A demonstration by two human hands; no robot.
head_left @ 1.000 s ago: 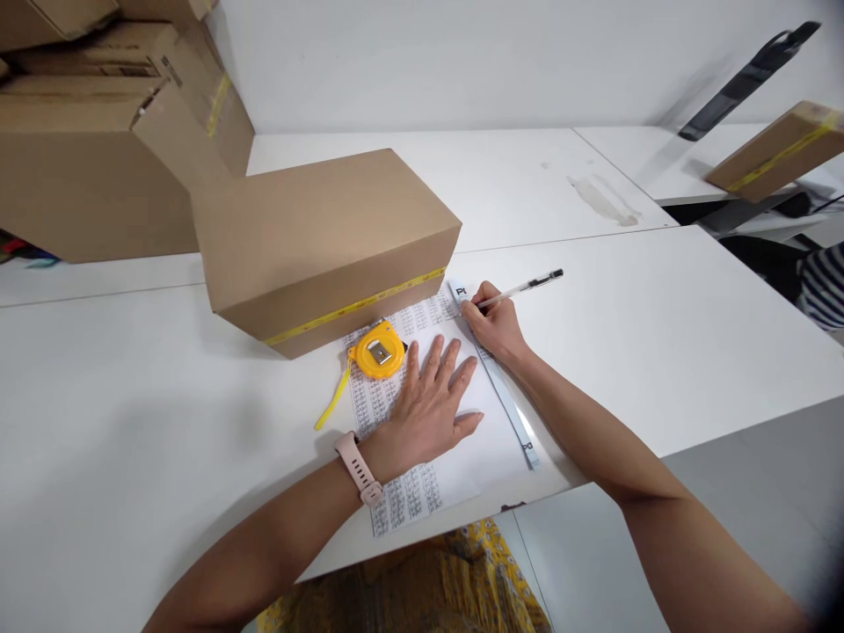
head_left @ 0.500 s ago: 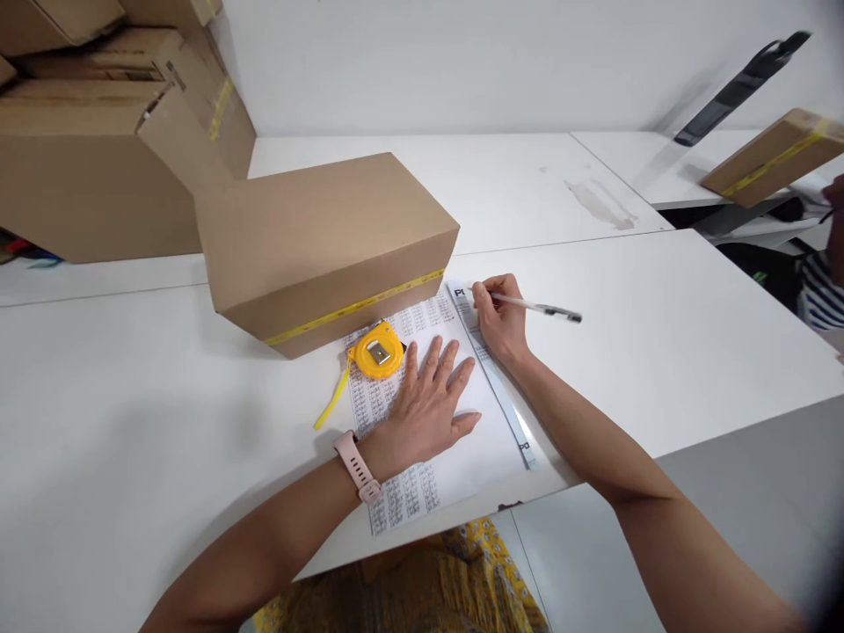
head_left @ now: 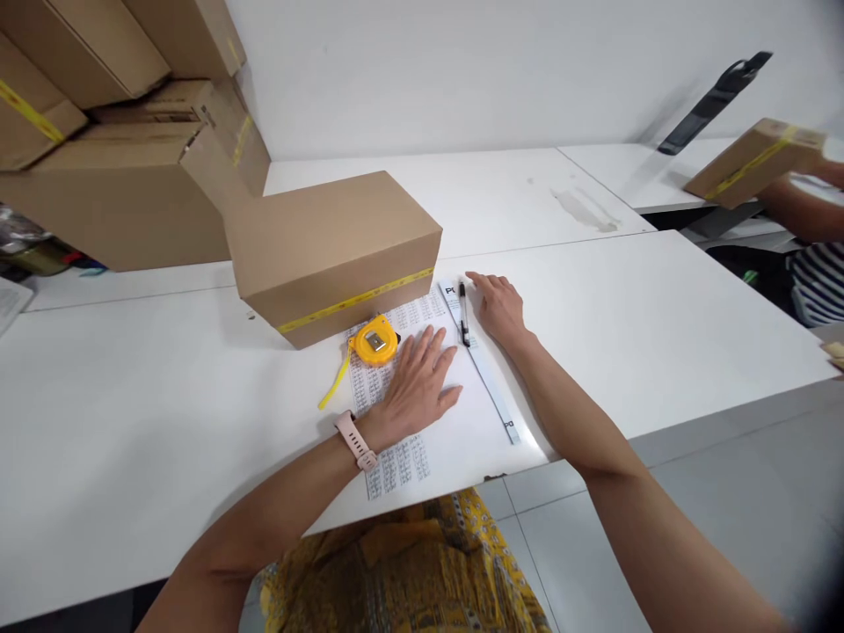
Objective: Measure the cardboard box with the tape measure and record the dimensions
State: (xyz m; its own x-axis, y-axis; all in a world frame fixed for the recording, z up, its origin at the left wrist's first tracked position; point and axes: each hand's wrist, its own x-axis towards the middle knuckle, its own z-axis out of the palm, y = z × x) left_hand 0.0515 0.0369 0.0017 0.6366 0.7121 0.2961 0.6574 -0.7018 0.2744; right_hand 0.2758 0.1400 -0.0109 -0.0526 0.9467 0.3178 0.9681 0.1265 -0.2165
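Open tabletop (head_left: 626,308) stretches to the right of the right hand (head_left: 499,309), while 1 large carton (head_left: 336,246) blocks the way ahead of the left hand (head_left: 415,387), a yellow tape measure (head_left: 373,348) between them.

Large box (head_left: 336,255): far side hidden.
Written sheet (head_left: 397,470): before the large box, partly under the left hand (head_left: 417,387), marks too small to read.
Stacked cartons (head_left: 151,202): left of the large box, cut off.
Co-worker (head_left: 821,286): right of the large box, mostly out of frame.
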